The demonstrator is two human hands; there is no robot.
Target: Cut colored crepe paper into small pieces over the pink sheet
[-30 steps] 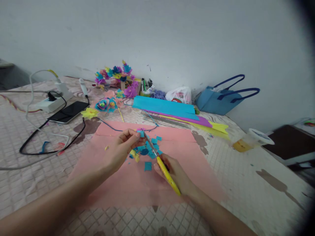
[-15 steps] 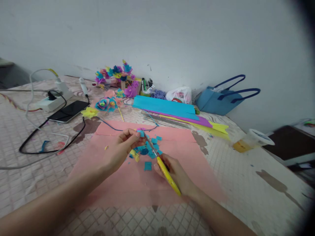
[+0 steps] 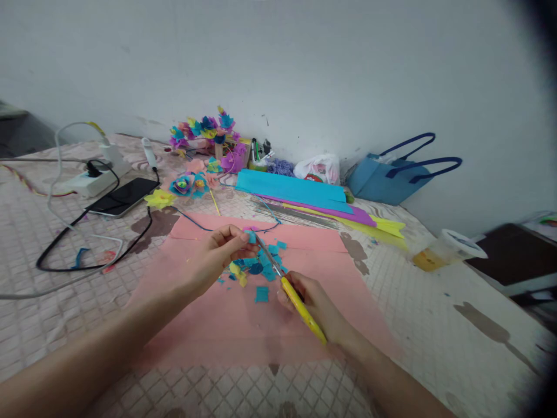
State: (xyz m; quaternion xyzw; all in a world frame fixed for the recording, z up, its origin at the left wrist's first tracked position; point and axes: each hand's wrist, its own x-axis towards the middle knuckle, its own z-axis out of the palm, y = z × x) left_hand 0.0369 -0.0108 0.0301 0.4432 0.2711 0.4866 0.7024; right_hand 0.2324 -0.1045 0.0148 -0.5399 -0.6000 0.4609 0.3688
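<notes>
My left hand [image 3: 217, 255] pinches a small blue paper piece [image 3: 251, 236] above a pink paper sheet [image 3: 226, 325]. My right hand [image 3: 315, 305] grips yellow-handled scissors [image 3: 300, 307]; their blades point up-left and meet the blue piece at my left fingertips. Several blue paper squares [image 3: 261, 293] and yellow scraps lie on the pink sheet under the hands.
Stacked blue, purple and yellow paper sheets [image 3: 296, 188] lie behind. Paper flowers [image 3: 204, 130] stand by the wall. A phone [image 3: 124, 196], power strip [image 3: 89, 181] and cables sit at left. A blue bag [image 3: 383, 174] and a plastic cup [image 3: 444, 249] are at right.
The scissors and my right hand have shifted slightly to the right and down; my left hand keeps its pinch on the blue piece.
</notes>
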